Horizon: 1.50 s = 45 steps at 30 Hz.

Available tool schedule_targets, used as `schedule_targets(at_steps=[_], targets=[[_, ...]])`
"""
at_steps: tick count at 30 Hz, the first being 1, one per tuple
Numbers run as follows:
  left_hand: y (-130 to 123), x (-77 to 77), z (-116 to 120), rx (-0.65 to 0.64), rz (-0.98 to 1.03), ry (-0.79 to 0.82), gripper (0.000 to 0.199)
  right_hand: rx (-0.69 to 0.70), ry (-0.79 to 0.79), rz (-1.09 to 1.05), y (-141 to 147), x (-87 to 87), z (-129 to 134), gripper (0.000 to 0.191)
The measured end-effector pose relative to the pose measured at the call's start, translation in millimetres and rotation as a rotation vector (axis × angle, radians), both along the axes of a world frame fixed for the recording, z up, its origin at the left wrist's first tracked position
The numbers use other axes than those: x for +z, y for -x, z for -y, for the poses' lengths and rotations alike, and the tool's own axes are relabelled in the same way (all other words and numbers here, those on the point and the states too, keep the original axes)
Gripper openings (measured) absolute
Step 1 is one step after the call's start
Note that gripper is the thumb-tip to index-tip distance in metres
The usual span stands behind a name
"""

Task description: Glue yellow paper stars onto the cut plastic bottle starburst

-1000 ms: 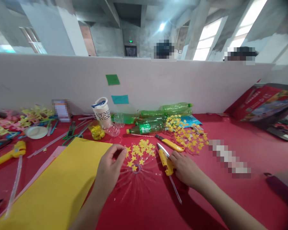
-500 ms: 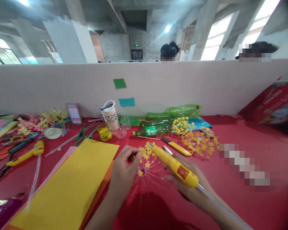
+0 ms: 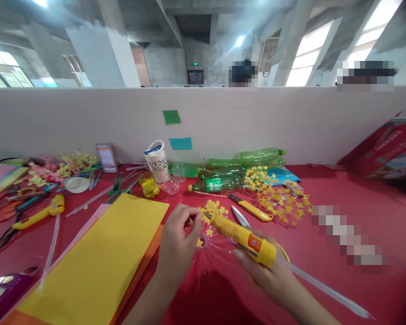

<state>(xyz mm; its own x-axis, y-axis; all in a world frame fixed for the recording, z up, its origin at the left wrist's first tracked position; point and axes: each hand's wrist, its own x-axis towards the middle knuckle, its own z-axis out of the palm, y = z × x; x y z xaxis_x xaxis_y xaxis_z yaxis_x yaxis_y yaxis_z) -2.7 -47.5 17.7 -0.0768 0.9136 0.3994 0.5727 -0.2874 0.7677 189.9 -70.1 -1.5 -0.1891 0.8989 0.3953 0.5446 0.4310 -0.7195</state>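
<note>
The right hand (image 3: 272, 268) is wrapping its fingers round one glue gun (image 3: 242, 237), nozzle pointing at the left hand (image 3: 181, 241), whose fingertips are meeting, anything between them unclear. A second gun (image 3: 40, 215) is lying on the worktop (image 3: 328, 185). One cutter (image 3: 255, 210) is resting between two star clusters (image 3: 214, 207). One bottle (image 3: 198, 186) is wearing a green label (image 3: 214, 184), its print unreadable.

Your glue gun (image 3: 242, 239) looks smooth yellow plastic w/ a dark metal-looking tip; its stick (image 3: 328, 289) is translucent & glossy. Near left, yellow sheets (image 3: 98, 257) look like matt paper. Far bottles (image 3: 223, 184): glossy clear-green plastic. Scissor blade (image 3: 240, 216), right of ctr: shiny metal. Desk (image 3: 345, 194): smooth red, slight sheen.
</note>
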Motion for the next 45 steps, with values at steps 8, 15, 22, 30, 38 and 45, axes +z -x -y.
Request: schedule_targets(at_steps=[8,15,22,30,38,45], targets=[[-1,-0.1,0,0.002,-0.009,-0.018,0.014,-0.026,0.005,0.017,-1,-3.7,1,0.018],[-1,-1.0,0,-0.005,-0.041,-0.022,0.013,-0.011,-0.007,0.045,-3,-6.7,1,0.019],[-1,-0.9,0,-0.011,-0.048,-0.040,0.013,-0.047,0.044,0.028,-2,-4.0,0,0.021],[-2,0.7,-2,-0.001,-0.045,-0.039,0.012,0.060,0.063,0.019,-1,4.6,-1,0.021],[1,2.4,3,-0.044,0.018,-0.087,0.011,0.099,-0.033,0.113,-9,6.1,-14,0.016],[12,2.6,2,-0.066,0.212,0.130,0.013,0.081,0.114,0.442,-55,-20.6,-47,0.018]])
